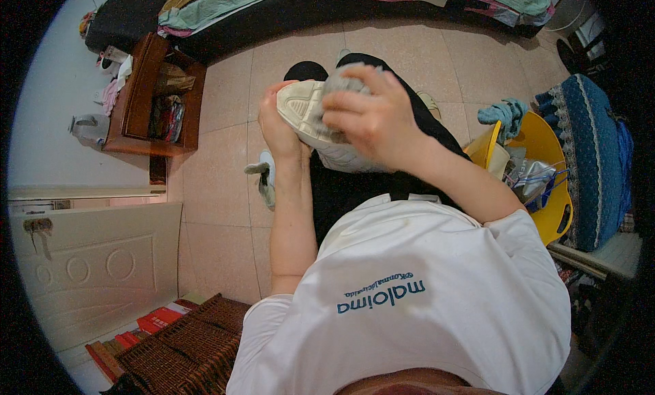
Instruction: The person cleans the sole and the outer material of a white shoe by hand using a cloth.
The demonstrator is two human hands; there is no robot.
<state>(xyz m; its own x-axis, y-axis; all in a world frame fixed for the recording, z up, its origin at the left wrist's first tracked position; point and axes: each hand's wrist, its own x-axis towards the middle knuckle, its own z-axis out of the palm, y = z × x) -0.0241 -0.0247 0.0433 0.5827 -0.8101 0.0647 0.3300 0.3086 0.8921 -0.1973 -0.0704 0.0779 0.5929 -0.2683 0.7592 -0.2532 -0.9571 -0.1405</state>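
My left hand (276, 121) grips a white shoe (298, 105) by its side and tips its pale ridged sole upward. The shoe is over my lap, above my dark trousers (327, 190). In my right hand (376, 113) is a grey cloth (340, 90), pressed on the sole. The cloth and the fingers are blurred, and they hide much of the sole. Below the sole the shoe's white upper (348, 159) shows beside my right wrist.
A small grey and white item of footwear (266, 177) lies on the tiled floor (217, 177) at left. Right of me stands a yellow tub (555, 210) with hangers and a blue cloth (506, 116). A wooden cabinet (140, 95), a door (102, 272) and a woven seat (184, 349) are at left.
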